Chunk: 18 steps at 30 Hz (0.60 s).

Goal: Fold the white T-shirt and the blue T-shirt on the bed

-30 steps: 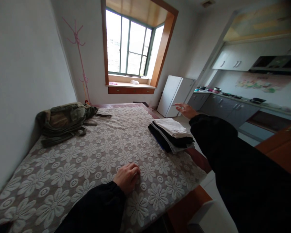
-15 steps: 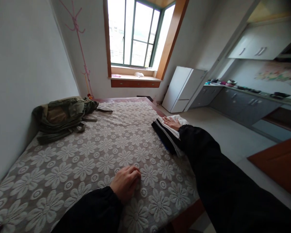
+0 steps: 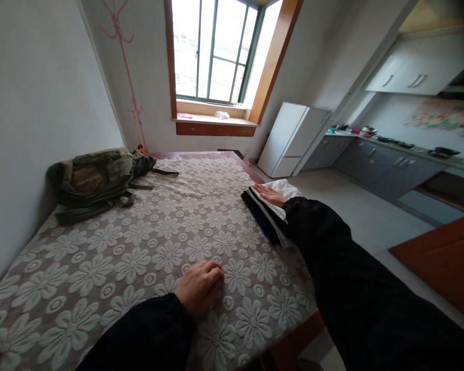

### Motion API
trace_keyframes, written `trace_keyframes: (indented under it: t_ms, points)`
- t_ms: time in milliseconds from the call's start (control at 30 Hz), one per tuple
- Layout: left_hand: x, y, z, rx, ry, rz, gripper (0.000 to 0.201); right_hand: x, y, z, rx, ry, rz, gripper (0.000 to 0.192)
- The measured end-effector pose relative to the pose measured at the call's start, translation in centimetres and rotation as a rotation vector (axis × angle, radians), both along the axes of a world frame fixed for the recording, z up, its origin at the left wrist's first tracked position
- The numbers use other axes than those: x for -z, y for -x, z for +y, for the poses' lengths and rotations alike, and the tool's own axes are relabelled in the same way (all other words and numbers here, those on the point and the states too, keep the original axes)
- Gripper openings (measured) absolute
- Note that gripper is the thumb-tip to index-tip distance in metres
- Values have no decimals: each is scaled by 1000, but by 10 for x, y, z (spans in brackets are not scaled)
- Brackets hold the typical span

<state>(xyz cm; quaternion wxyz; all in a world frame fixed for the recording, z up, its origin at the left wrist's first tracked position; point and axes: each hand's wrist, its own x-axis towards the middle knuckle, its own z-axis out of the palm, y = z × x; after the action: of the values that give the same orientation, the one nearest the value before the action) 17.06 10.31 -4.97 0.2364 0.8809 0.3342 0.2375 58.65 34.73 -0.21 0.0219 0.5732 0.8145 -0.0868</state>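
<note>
At the right edge of the table lies a stack of folded clothes [image 3: 263,215], with white cloth on top and black and grey layers below. My right hand [image 3: 271,196] rests flat on the white top layer, fingers stretched out and holding nothing. Nearer to me, my left hand [image 3: 201,286] lies on the flower-patterned tablecloth [image 3: 166,255], apart from the clothes. Its fingers are curled in, and nothing shows in them. Both sleeves are black.
A green backpack [image 3: 95,180] lies on the table's far left, against the wall. Beyond the table are a pink coat stand [image 3: 127,72], a window [image 3: 216,56] and a white fridge [image 3: 284,136]. Kitchen cabinets [image 3: 379,157] line the right, and a brown wooden panel [image 3: 441,257] stands nearer.
My right hand has slid slightly left across the white cloth, its fingers lying straighter. My left hand stays in place, and the view has shifted a little.
</note>
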Motion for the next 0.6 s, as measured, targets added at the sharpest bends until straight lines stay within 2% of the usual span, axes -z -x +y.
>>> trace_keyframes:
  t_ms: [167,333,467,600]
  points:
    - [2,0,0,-4,-4,9,15,-5,4,12,-15,51,-22,64]
    - [3,1,1,6,8,0,16,-12,22,33,-6,60,-37,59]
    - [3,1,0,-5,11,9,16,-2,35,31,64,-15,-34,65]
    - [5,0,0,-4,3,12,15,8,39,27,83,-18,-44,74]
